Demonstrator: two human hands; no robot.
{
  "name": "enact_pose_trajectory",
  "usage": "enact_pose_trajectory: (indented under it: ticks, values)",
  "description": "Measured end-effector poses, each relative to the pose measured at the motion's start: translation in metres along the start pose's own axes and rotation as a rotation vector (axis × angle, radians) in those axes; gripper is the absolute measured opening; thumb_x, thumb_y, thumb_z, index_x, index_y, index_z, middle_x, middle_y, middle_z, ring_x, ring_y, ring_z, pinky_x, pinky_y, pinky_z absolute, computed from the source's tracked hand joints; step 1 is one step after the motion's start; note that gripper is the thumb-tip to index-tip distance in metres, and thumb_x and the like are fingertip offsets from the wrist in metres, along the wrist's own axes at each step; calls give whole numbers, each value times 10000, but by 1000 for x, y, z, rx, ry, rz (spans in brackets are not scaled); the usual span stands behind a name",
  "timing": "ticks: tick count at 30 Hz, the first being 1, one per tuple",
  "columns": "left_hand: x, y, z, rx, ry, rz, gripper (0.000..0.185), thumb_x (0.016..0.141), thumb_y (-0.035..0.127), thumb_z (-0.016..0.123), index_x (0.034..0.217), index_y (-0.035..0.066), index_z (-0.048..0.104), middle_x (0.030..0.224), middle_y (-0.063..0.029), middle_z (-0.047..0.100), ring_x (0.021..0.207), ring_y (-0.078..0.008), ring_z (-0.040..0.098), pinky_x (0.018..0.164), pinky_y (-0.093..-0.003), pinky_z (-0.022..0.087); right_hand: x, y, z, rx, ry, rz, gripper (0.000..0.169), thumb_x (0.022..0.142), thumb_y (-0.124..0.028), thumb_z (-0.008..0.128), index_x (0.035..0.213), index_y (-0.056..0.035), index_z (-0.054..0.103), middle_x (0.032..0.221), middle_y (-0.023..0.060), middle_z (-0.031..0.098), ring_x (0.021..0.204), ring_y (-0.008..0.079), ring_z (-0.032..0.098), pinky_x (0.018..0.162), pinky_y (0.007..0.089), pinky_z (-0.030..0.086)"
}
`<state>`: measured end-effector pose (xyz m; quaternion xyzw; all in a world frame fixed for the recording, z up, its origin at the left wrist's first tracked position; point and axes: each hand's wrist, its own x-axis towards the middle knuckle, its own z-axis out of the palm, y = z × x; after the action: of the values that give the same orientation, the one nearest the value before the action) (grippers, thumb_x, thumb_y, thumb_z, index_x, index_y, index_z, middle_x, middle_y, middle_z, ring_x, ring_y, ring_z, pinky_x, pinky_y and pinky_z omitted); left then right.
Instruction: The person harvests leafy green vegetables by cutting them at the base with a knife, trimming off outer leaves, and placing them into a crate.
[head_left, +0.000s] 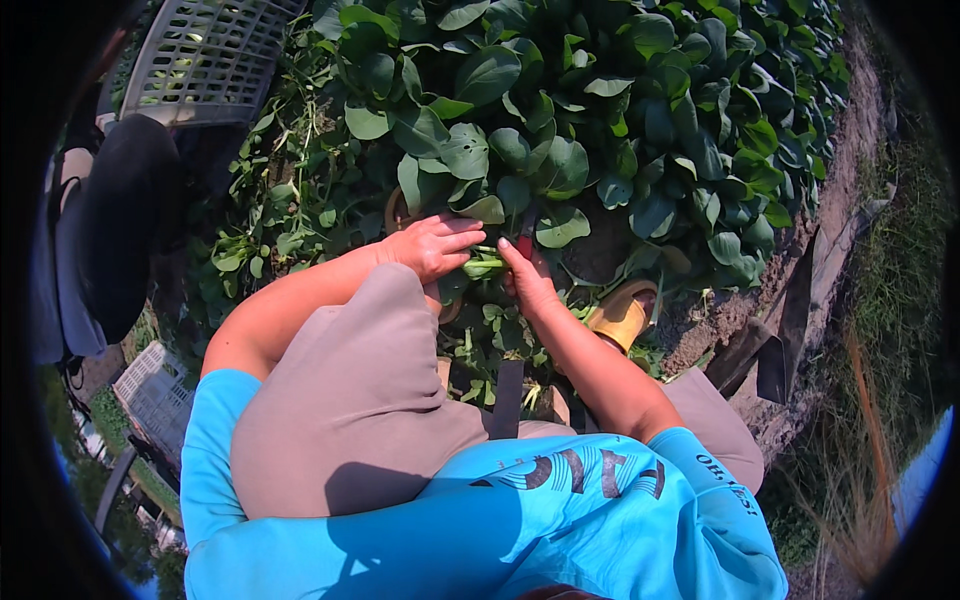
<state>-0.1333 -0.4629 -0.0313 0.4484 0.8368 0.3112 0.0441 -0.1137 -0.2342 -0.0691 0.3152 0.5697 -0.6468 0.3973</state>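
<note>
My left hand (439, 246) is bent over a leafy green plant, with its pale green stalks (484, 265) showing beside the fingertips. The palm and part of the thumb are hidden. My right hand (529, 280) is just to the right, closed around a red-handled knife (526, 246). The knife's dark blade points away from me among the leaves. My right thumb is extended close to the stalks; whether it touches them I cannot tell. Beyond both hands grows a dense stand of broad-leaved greens (487, 75), some leaves with small holes.
A yellow sandal (622, 313) is on my foot at the right. Bare soil and dark sheeting (795, 322) border the bed. A plastic crate (202, 67) with greens stands at upper left, beside another person's dark-clad leg (127, 225). Another crate (155, 391) lies behind, at left.
</note>
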Motion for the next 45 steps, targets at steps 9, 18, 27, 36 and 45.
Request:
enact_pose_trajectory:
  ticks: [9, 18, 27, 36, 45]
  values:
    - [63, 32, -60, -713, -442, -440, 673, 674, 334, 757, 1198, 15, 481, 1164, -170, 563, 1096, -357, 515, 890, -399, 440, -72, -23, 8, -310, 9, -594, 156, 815, -116, 673, 870, -21, 562, 775, 26, 526, 700, 124, 494, 659, 248, 417]
    - [118, 39, -21, -419, -476, -272, 261, 696, 87, 626, 925, 21, 521, 917, -152, 549, 743, -321, 604, 634, -412, 488, -91, -48, -45, -32, 177, -505, 154, 963, -191, 473, 1008, -59, 539, 740, -29, 513, 576, 30, 395, 525, 172, 328]
    - [110, -2, 14, 308, -606, -330, 200, 649, 176, 646, 806, 51, 638, 1006, -194, 548, 722, -249, 617, 599, -365, 506, -38, 6, -93, -419, 293, -530, 225, 955, -245, 497, 920, -46, 597, 617, -43, 476, 564, 46, 426, 511, 212, 362]
    - [49, -14, 15, 446, -504, -332, 333, 695, 99, 565, 1022, 49, 603, 1046, -71, 598, 1105, -161, 497, 894, -296, 458, 30, -24, -63, -727, 101, -559, 272, 915, -292, 493, 911, -33, 578, 794, 204, 611, 769, 398, 588, 667, 436, 466]
    - [51, -25, 0, 54, -390, -581, 389, 725, 90, 578, 1112, 59, 557, 1247, -66, 510, 997, -255, 583, 797, -360, 507, 65, -15, -56, -737, 43, -419, 300, 910, -308, 504, 881, -26, 601, 660, 119, 593, 590, 246, 564, 584, 355, 452]
